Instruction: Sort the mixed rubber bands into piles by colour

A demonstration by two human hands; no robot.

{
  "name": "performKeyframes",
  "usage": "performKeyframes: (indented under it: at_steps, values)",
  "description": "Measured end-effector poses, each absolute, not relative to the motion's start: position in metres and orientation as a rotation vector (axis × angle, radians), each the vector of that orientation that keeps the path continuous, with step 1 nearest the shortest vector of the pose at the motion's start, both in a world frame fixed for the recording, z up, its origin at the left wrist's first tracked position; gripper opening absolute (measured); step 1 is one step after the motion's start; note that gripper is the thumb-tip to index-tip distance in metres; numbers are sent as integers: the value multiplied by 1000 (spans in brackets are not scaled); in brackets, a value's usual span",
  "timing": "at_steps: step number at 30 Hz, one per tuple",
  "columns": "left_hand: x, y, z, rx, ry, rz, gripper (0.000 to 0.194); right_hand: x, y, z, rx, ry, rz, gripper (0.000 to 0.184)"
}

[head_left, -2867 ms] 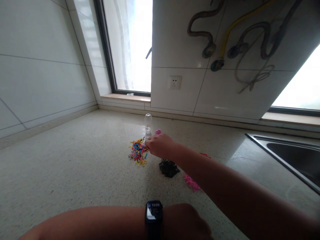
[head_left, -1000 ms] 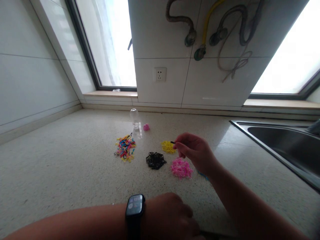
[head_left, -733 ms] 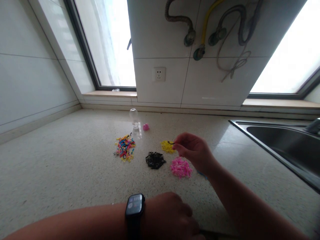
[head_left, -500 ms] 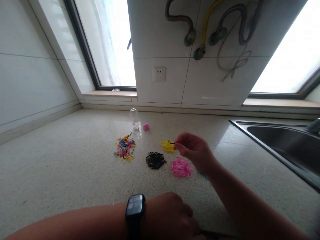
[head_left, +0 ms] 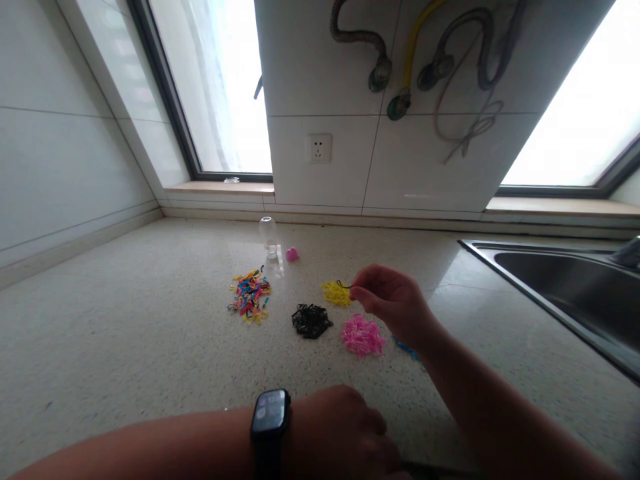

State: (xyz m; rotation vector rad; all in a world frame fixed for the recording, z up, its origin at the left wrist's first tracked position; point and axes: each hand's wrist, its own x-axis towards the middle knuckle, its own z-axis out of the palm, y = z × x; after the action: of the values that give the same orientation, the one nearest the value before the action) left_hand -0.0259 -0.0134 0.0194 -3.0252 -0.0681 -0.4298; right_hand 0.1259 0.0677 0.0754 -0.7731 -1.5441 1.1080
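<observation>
The right hand (head_left: 393,297) pinches a thin black band (head_left: 343,285) near the yellow pile (head_left: 333,295); the left hand (head_left: 343,427) curls, its grip impossible to tell.

The left forearm (head_left: 165,440) reaches to the watch (head_left: 271,412) from its left side. Just right of the watch, the left hand (head_left: 345,427) shows its back, fingers bent, tips hidden. Farther forward and rightward of the watch, the right hand (head_left: 389,301) pinches with thumb and forefinger.
</observation>
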Motion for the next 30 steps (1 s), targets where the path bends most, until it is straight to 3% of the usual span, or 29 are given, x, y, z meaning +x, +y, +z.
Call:
performKeyframes:
  at_steps: [20,30]
  values:
    - [-26,-11,13,-3023,-57,-457,10,122,66,66,-829,-1751,1002,20]
    - [-24,-10,0,-3045,-50,-539,9,103,70,57,-973,-2341,387,6]
